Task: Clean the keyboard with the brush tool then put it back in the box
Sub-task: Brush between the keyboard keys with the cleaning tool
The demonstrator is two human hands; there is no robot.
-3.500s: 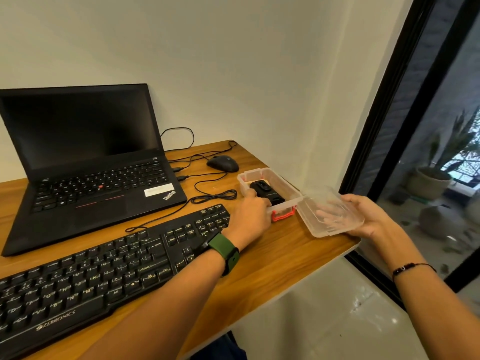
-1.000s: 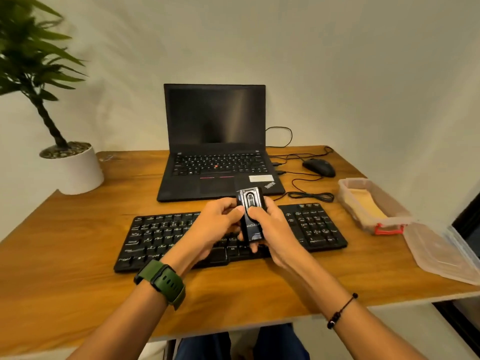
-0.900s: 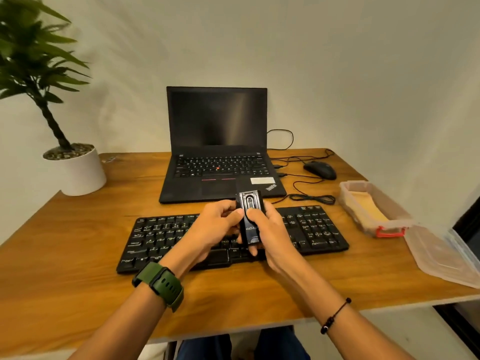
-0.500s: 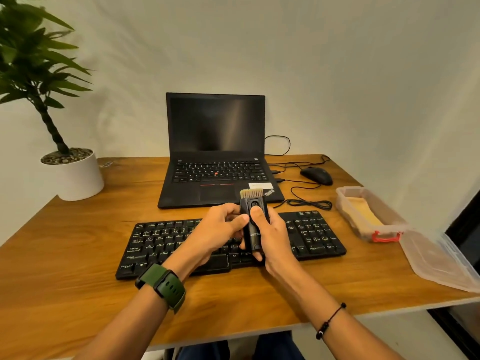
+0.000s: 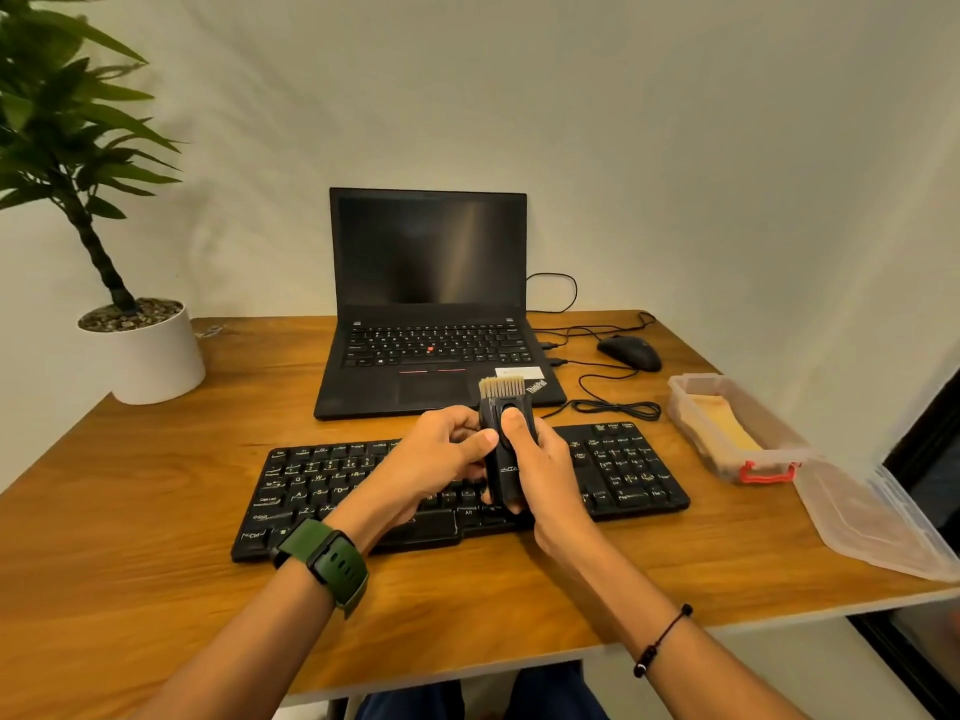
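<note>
Head view. We hold the brush (image 5: 503,449) upright above the middle of the keyboard (image 5: 618,472), bristles pointing up and away from the keys. Our right hand (image 5: 545,467) wraps the black handle, thumb pressed on the slider on its front face. Our left hand (image 5: 441,459) pinches the handle's left edge between thumb and fingers. Both grips are therefore clenched on the brush; neither is released. The tan bristles stand out beyond the top of the handle.

The keyboard lies flat on the tabletop (image 5: 156,537), in front of the laptop (image 5: 431,314). The box (image 5: 727,428) stands open to the right, near the tabletop edge, with its lid (image 5: 872,522) lying beside it.

We judge the step in hand to be readying the brush for sweeping. To do it well:
- Confirm the bristles are fully out before turning the brush over.
- Keep one firm grip on the handle and free the other hand to steady the keyboard.
- Tip the bristles down and sweep along the key rows with light pressure, so that no keys are pressed.
</note>
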